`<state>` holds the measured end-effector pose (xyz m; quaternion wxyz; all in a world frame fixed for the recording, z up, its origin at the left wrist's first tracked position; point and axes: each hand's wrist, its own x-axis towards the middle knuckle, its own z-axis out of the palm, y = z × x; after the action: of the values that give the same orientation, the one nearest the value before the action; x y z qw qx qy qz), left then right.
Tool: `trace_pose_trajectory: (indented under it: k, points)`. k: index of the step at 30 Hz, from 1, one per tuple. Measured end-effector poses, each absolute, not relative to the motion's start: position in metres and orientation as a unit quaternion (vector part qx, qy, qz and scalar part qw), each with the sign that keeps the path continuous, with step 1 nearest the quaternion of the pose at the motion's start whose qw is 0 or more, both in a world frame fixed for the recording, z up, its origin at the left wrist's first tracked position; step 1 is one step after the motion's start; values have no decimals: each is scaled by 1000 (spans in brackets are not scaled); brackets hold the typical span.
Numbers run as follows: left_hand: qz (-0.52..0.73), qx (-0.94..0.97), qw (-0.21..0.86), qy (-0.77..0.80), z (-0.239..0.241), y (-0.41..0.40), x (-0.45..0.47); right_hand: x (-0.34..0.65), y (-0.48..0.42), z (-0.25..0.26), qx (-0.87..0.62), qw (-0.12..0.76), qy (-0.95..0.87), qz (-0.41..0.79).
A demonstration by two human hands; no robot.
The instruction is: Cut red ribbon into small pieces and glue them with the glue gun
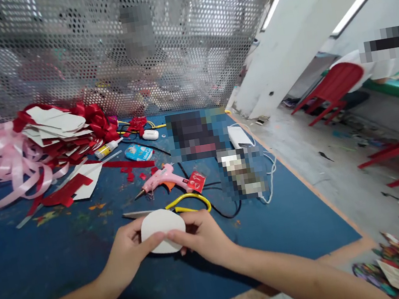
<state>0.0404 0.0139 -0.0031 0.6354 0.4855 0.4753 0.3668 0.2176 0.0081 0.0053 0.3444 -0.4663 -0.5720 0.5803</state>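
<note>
Between my two hands is a white rounded paper piece (163,225), held a little above the blue table. My left hand (133,243) is closed on its left side, thumb on top and fingers behind. My right hand (199,233) grips the right side the same way, and both thumb tips meet near the middle. Just beyond the piece lie scissors (192,200) with yellow handles, their blades partly covered by it. A pink glue gun (164,178) rests farther back, beside a small red card (196,182).
Pink ribbon (4,160) and a pile of white and red cut pieces (57,124) fill the back left. A glue bottle (106,149), blue packet (138,152) and white power bank (240,136) lie on the table (293,215). Red chairs (340,81) stand right.
</note>
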Motion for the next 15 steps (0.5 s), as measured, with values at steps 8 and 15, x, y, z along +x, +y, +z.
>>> trace_pose_trajectory:
  k: [8, 15]
  points:
    - [436, 473, 657, 392, -10, 10, 36, 231, 9, 8, -362, 435, -792, 227]
    - [388, 371, 773, 339, -10, 5, 43, 240, 15, 7, -294, 486, -819, 82]
